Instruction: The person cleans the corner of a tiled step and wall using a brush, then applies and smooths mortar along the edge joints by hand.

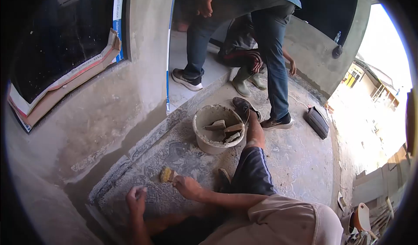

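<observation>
My right hand (pixel 186 187) is closed around the handle of a brush with yellowish bristles (pixel 166 174). The bristles point left, just above the rough, cement-smeared floor. To the left, my left hand (pixel 136 199) hovers near the base of the wall, its fingers bent and slightly apart, with nothing visible in them. Beyond the brush stands a cement-coated bucket (pixel 217 145) beside my outstretched leg. Inside it lie a trowel with a wooden handle (pixel 235 128) and several rough pieces, partly overlapping.
A person in jeans (pixel 273 57) stands astride the raised doorway step (pixel 174 116). Another person in rubber boots (pixel 242 81) crouches behind. A black bag-like object (pixel 317 122) lies on the right. A cardboard-edged window (pixel 65 84) is on the left wall; scrap wood (pixel 383 179) lies outside.
</observation>
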`<control>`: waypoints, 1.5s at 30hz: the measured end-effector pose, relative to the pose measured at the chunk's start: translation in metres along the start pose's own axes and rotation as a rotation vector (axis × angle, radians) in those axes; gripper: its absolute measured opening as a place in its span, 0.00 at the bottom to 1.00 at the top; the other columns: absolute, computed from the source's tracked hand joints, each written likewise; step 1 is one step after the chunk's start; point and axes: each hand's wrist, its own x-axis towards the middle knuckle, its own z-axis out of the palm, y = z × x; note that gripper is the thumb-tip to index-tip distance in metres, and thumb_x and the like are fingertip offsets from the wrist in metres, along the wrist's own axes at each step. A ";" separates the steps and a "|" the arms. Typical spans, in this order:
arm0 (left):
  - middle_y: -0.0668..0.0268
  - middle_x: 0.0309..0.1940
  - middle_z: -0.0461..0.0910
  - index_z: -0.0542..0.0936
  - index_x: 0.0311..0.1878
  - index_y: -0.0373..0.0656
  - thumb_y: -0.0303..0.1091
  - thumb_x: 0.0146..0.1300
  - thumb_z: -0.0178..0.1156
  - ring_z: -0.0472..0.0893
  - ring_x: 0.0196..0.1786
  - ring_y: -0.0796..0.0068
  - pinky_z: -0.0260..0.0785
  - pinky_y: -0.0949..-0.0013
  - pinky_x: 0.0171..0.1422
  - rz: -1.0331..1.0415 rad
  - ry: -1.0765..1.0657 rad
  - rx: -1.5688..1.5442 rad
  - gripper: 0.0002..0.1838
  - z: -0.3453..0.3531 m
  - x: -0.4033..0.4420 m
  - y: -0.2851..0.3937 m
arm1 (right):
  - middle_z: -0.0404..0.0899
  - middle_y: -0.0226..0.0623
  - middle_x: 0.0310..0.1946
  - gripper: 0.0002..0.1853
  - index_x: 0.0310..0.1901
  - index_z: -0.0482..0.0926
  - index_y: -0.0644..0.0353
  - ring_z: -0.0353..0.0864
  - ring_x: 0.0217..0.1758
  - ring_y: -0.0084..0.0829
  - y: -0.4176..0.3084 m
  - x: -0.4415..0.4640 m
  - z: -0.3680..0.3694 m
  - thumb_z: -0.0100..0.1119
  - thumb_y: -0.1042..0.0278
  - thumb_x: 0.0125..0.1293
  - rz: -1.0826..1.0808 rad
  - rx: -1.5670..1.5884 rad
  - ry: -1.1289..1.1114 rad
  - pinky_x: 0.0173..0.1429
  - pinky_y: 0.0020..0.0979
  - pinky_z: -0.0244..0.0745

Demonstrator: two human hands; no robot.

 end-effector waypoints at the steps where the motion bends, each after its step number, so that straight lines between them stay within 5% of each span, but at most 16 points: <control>1: 0.63 0.43 0.88 0.83 0.62 0.32 0.31 0.65 0.73 0.83 0.44 0.78 0.77 0.69 0.53 0.009 -0.154 -0.246 0.24 0.022 -0.005 0.031 | 0.86 0.56 0.41 0.15 0.48 0.84 0.58 0.86 0.49 0.60 0.000 -0.001 0.000 0.53 0.57 0.76 0.002 -0.005 -0.002 0.54 0.54 0.78; 3: 0.61 0.48 0.89 0.79 0.68 0.33 0.28 0.65 0.73 0.84 0.47 0.78 0.78 0.70 0.55 0.051 -0.339 -0.428 0.28 0.060 -0.013 0.049 | 0.86 0.56 0.42 0.16 0.47 0.85 0.58 0.86 0.50 0.60 0.001 -0.007 -0.009 0.53 0.56 0.76 -0.009 -0.006 0.004 0.55 0.54 0.79; 7: 0.60 0.46 0.90 0.85 0.60 0.33 0.31 0.67 0.73 0.86 0.47 0.77 0.78 0.69 0.54 0.043 -0.444 -0.341 0.21 0.094 -0.015 0.037 | 0.87 0.56 0.42 0.16 0.45 0.86 0.57 0.86 0.50 0.58 0.013 -0.007 -0.022 0.54 0.55 0.76 -0.067 -0.002 -0.006 0.55 0.52 0.79; 13: 0.62 0.34 0.91 0.90 0.49 0.36 0.37 0.70 0.70 0.87 0.38 0.78 0.77 0.68 0.45 0.137 -0.321 -0.008 0.14 0.080 -0.032 0.064 | 0.87 0.54 0.39 0.16 0.45 0.86 0.55 0.86 0.49 0.57 0.005 -0.020 -0.031 0.55 0.53 0.75 -0.140 0.096 -0.023 0.54 0.50 0.78; 16: 0.58 0.34 0.90 0.89 0.50 0.37 0.38 0.70 0.68 0.89 0.37 0.70 0.78 0.65 0.45 0.229 -0.250 0.115 0.14 0.072 -0.043 0.080 | 0.86 0.54 0.39 0.16 0.45 0.86 0.57 0.85 0.49 0.58 -0.001 -0.022 -0.034 0.56 0.53 0.75 -0.128 0.077 -0.014 0.54 0.50 0.78; 23: 0.61 0.29 0.88 0.89 0.49 0.37 0.37 0.74 0.64 0.88 0.34 0.73 0.79 0.67 0.42 0.481 -0.050 0.293 0.13 0.045 -0.044 0.071 | 0.86 0.55 0.38 0.15 0.45 0.84 0.59 0.85 0.46 0.60 -0.013 -0.023 -0.051 0.57 0.55 0.75 -0.067 0.028 0.106 0.51 0.49 0.78; 27: 0.58 0.29 0.87 0.86 0.46 0.31 0.36 0.78 0.57 0.81 0.21 0.74 0.75 0.67 0.31 -0.063 0.056 0.146 0.16 -0.011 -0.036 0.056 | 0.85 0.47 0.31 0.11 0.42 0.83 0.60 0.85 0.32 0.42 0.014 -0.010 -0.069 0.58 0.61 0.75 0.056 0.331 0.205 0.39 0.41 0.79; 30: 0.56 0.30 0.87 0.85 0.53 0.31 0.34 0.77 0.57 0.81 0.23 0.73 0.75 0.67 0.32 -0.022 0.143 0.022 0.15 -0.055 -0.023 -0.031 | 0.83 0.37 0.27 0.09 0.41 0.82 0.61 0.80 0.25 0.27 0.032 0.000 -0.078 0.60 0.65 0.74 0.228 0.571 0.144 0.28 0.34 0.73; 32: 0.50 0.38 0.89 0.85 0.52 0.32 0.32 0.71 0.60 0.88 0.41 0.58 0.80 0.56 0.54 0.034 0.285 0.332 0.14 -0.076 -0.021 -0.103 | 0.82 0.37 0.26 0.08 0.41 0.82 0.61 0.78 0.24 0.27 0.068 0.022 -0.066 0.60 0.65 0.74 0.251 0.563 0.198 0.27 0.35 0.71; 33: 0.50 0.38 0.89 0.85 0.52 0.32 0.32 0.71 0.60 0.88 0.41 0.58 0.80 0.56 0.54 0.029 0.265 0.345 0.14 -0.075 -0.034 -0.108 | 0.82 0.37 0.26 0.08 0.41 0.82 0.61 0.77 0.23 0.28 0.073 0.026 -0.065 0.60 0.66 0.74 0.256 0.558 0.223 0.26 0.35 0.69; 35: 0.46 0.54 0.86 0.84 0.60 0.35 0.31 0.68 0.61 0.84 0.57 0.47 0.75 0.50 0.67 -0.092 0.203 0.938 0.19 -0.075 -0.061 -0.112 | 0.81 0.37 0.26 0.06 0.41 0.82 0.61 0.75 0.22 0.28 0.080 0.032 -0.066 0.60 0.68 0.73 0.355 0.656 0.270 0.24 0.36 0.66; 37: 0.46 0.56 0.85 0.83 0.61 0.35 0.32 0.69 0.61 0.83 0.59 0.46 0.74 0.50 0.69 -0.079 0.145 1.002 0.20 -0.081 -0.086 -0.140 | 0.81 0.37 0.26 0.05 0.41 0.82 0.60 0.74 0.21 0.30 0.094 0.040 -0.065 0.60 0.69 0.72 0.466 0.801 0.317 0.22 0.36 0.64; 41: 0.44 0.66 0.79 0.78 0.69 0.37 0.36 0.72 0.60 0.78 0.68 0.42 0.70 0.49 0.75 -0.007 0.101 1.109 0.24 -0.078 -0.105 -0.219 | 0.82 0.38 0.27 0.05 0.42 0.84 0.57 0.75 0.22 0.33 0.152 0.081 -0.021 0.60 0.71 0.70 0.217 0.753 0.327 0.23 0.38 0.65; 42: 0.44 0.66 0.79 0.78 0.69 0.37 0.36 0.72 0.60 0.78 0.68 0.42 0.70 0.49 0.75 -0.042 0.099 1.113 0.24 -0.072 -0.104 -0.231 | 0.82 0.38 0.27 0.05 0.43 0.85 0.56 0.78 0.23 0.34 0.130 0.079 -0.035 0.62 0.72 0.67 0.421 0.813 0.288 0.25 0.38 0.70; 44: 0.47 0.72 0.74 0.75 0.72 0.38 0.38 0.75 0.60 0.75 0.73 0.45 0.68 0.49 0.77 0.309 0.233 1.101 0.26 -0.072 -0.111 -0.255 | 0.85 0.34 0.38 0.10 0.44 0.86 0.55 0.82 0.39 0.30 0.136 0.085 -0.037 0.63 0.75 0.61 0.345 0.473 0.055 0.41 0.32 0.76; 45: 0.50 0.74 0.72 0.73 0.74 0.40 0.36 0.75 0.59 0.72 0.76 0.47 0.65 0.51 0.79 0.115 0.348 0.729 0.27 -0.071 -0.113 -0.280 | 0.85 0.32 0.43 0.13 0.46 0.86 0.54 0.83 0.47 0.28 0.139 0.084 -0.038 0.63 0.76 0.58 0.325 0.391 -0.093 0.50 0.29 0.78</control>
